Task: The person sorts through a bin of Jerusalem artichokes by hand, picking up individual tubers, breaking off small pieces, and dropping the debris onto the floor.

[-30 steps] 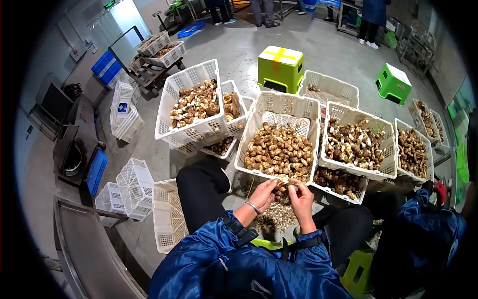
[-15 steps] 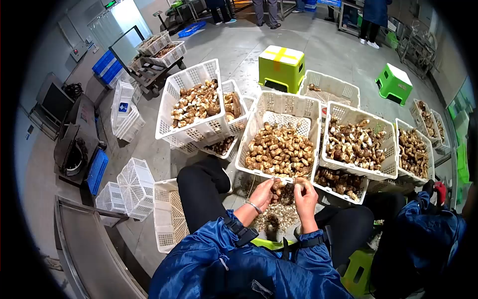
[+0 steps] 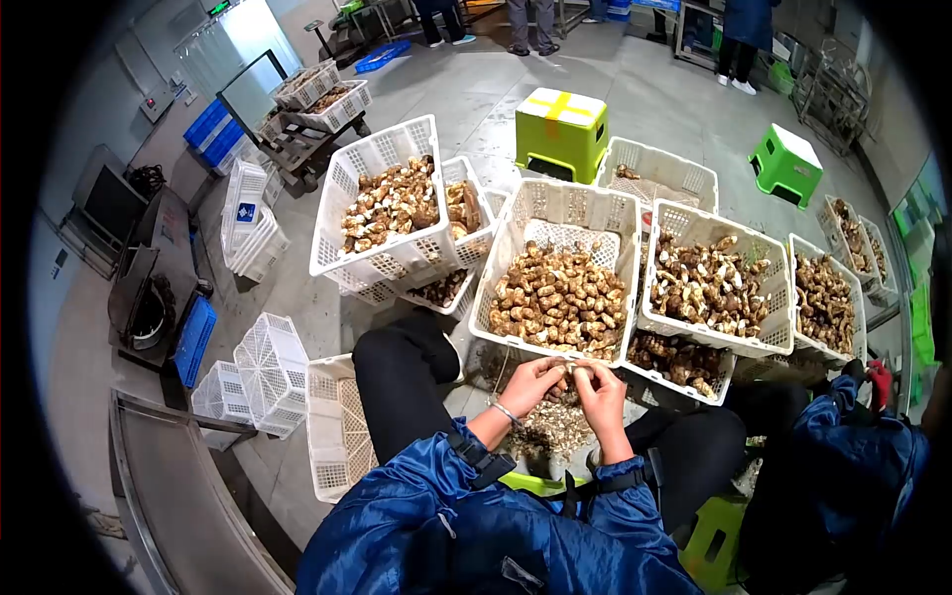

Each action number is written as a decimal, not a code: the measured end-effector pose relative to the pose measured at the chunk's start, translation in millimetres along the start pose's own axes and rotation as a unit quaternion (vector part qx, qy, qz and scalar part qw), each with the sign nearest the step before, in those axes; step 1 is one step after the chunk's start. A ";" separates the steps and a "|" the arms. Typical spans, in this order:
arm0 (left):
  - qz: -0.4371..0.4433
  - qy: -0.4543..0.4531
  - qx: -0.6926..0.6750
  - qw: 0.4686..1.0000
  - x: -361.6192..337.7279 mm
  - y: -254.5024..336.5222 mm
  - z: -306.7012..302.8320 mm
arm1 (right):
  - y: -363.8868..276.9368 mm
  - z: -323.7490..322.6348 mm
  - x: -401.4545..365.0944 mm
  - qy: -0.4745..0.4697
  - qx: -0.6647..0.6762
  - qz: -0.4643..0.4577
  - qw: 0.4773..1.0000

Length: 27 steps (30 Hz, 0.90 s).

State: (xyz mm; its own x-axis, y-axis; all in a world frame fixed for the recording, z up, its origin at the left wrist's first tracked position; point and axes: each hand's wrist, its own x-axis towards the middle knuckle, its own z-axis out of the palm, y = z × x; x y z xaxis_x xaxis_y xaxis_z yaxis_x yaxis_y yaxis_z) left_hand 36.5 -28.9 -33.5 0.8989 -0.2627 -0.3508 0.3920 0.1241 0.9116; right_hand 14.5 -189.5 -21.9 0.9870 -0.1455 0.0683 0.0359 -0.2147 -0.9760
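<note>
My left hand (image 3: 530,387) is closed around a brown mushroom (image 3: 561,384), just in front of the near rim of the middle white crate (image 3: 578,203). Against it, my right hand (image 3: 601,397) has its fingers pinched together at the mushroom's top; whatever they hold is hidden. The crate is partly filled with brown, pale-stemmed mushrooms (image 3: 560,302). Pale trimmings (image 3: 545,432) are heaped below both hands, between my knees.
Mushroom-filled crates stand left (image 3: 380,246) and right (image 3: 719,335). A green stool (image 3: 560,139) is behind the middle crate. At right sits a co-worker in a blue sleeve (image 3: 843,446), with a red glove (image 3: 879,385). Upturned crates (image 3: 271,372) lie left.
My hands have come closer together, the right one shifting left onto the mushroom. The crates look unchanged.
</note>
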 end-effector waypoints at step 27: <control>-0.221 -0.003 -0.257 0.941 3.1 -6.5 -8.3 | 2.7 0.0 3.0 -0.023 0.100 0.044 0.994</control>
State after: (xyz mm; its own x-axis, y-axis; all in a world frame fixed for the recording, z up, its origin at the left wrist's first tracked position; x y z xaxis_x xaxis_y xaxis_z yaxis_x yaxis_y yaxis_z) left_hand 38.3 -22.6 -42.3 0.6254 -0.4025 -0.6684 0.7714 0.4479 0.4520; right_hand 17.5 -190.5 -24.3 0.9936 -0.1107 -0.0233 -0.0242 -0.0068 -0.9997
